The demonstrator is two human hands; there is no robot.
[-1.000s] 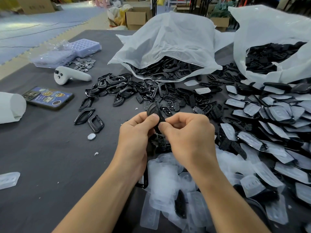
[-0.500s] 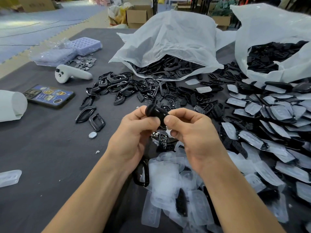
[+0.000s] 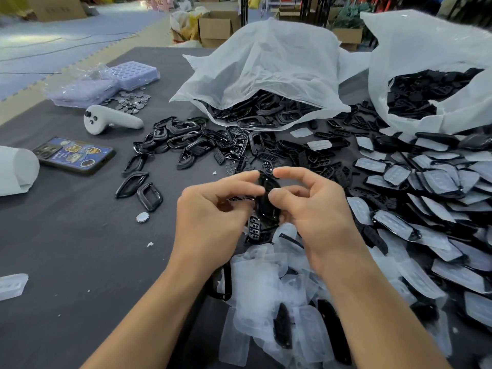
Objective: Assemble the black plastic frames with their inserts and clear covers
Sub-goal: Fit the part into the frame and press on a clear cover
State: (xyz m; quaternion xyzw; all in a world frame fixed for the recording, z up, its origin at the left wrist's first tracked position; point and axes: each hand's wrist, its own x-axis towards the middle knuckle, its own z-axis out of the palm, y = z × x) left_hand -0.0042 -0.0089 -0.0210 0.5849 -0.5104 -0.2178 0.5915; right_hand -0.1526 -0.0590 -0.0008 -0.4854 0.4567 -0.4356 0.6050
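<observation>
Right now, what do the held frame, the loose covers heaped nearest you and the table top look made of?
Frame: probably moulded plastic, glossy black, with sharp highlights along its rim.
Covers: thin formed plastic, cloudy and see-through with a soft sheen; dark parts show through the heap.
Table top: likely dark grey cloth or felt, dull with no reflections and specks of lint.

Dark grey table (image 3: 66, 249) is packed: loose black frames (image 3: 191, 139), clear covers (image 3: 255, 286) up front, two white bags (image 3: 266, 65) behind, a phone (image 3: 74, 155), white controller (image 3: 111, 120), and what look like coin cells (image 3: 132, 100).
</observation>
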